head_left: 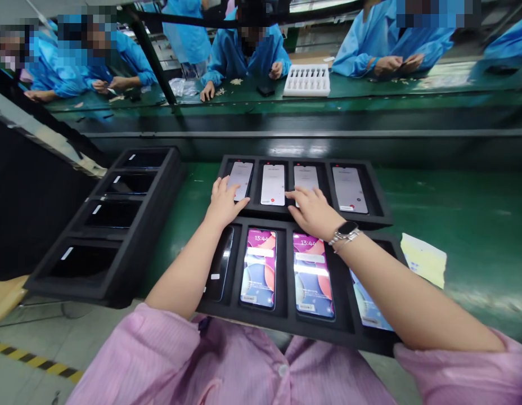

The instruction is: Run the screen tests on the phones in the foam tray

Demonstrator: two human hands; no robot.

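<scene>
My left hand [223, 202] lies open, its fingertips on the lower part of the leftmost smartphone [241, 180] in a black foam tray [305, 163]. My right hand [311, 211] rests open, fingers spread, across the lower end of a third smartphone [306, 178] in that tray. Several more phones sit in its slots, all showing pale screens. Just below my hands, a second black foam tray [286, 320] holds several phones, including two lit ones showing 13:44 [259, 269] [313, 275]. A silver wristwatch [346, 232] circles my right wrist.
A third black tray [109, 225] with dark phones stands to the left on the green workbench [455, 214]. A yellow paper [423, 259] lies on the right. Across a divider, people in blue smocks [244, 56] work beside a white tray [306, 80].
</scene>
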